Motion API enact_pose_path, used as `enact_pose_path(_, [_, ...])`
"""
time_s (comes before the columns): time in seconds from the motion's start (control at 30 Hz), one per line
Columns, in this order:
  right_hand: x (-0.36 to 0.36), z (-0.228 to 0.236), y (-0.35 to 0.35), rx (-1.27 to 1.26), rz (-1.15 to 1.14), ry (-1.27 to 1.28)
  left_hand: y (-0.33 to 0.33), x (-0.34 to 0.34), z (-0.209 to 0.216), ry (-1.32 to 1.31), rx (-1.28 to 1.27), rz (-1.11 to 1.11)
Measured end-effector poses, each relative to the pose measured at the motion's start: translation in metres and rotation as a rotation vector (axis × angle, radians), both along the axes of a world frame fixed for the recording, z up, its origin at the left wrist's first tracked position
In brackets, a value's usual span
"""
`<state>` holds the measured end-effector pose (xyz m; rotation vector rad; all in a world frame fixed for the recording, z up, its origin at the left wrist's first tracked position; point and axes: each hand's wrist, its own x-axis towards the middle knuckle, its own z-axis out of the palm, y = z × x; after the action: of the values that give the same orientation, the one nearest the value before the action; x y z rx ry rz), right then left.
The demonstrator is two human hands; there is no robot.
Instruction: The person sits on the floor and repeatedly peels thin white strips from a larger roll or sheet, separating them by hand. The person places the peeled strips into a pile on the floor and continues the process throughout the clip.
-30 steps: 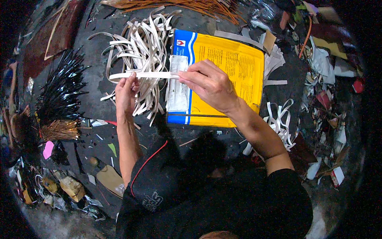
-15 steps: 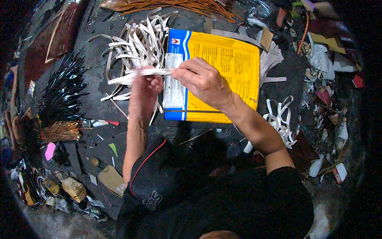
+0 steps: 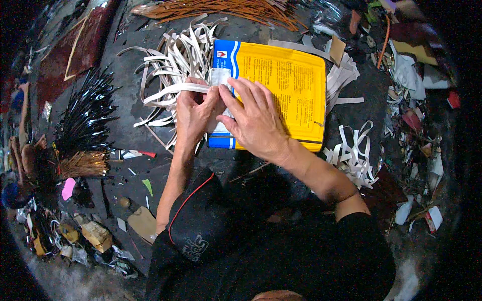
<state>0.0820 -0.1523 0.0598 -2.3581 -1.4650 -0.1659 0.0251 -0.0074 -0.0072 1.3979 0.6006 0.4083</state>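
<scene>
A yellow and blue flat panel (image 3: 296,65), like a flattened can or a board, lies in front of me. A whitish pad (image 3: 219,76) covers part of its left edge. My left hand (image 3: 193,113) is closed in a pinch on a pale flat strip (image 3: 173,91) at that edge. The strip's length trails left over a heap of similar strips (image 3: 188,55). My right hand (image 3: 258,118) rests over the panel with fingers stretched and spread, its index fingertip beside the left hand's fingertips. The strip's end is hidden beneath the fingers.
More pale strips lie right of the panel, a fanned stack (image 3: 344,80) and a loose curly pile (image 3: 354,158). Black bristle-like strands (image 3: 85,115) sit at left, brown thin rods (image 3: 221,7) at the far side. Mixed scraps (image 3: 411,130) litter the right; at far left another person's limbs show.
My right hand has gone from pinching the strip's end to spread fingers over the panel. My left hand has moved right, to the panel's edge, and grips the strip there.
</scene>
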Motion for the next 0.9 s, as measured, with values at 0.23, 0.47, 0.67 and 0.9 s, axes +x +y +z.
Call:
enact_pose_path(0.23, [0.017,0.000,-0.011,-0.040,0.070,0.044,0.048,-0.021,0.005,-0.232,-0.492,0.225])
enact_pose_path(0.47, [0.139,0.081,-0.150,0.075,-0.135,0.033,0.062,-0.012,0.138,-0.163,0.333,-0.124])
enact_pose_path(0.67, [0.159,0.054,-0.341,-0.207,-0.533,0.310,0.066,-0.030,0.049,0.102,0.442,-0.119])
enact_pose_path(0.9, [0.075,-0.106,-0.497,-0.492,-0.842,0.533,0.015,-0.030,0.075,0.097,0.511,-0.362])
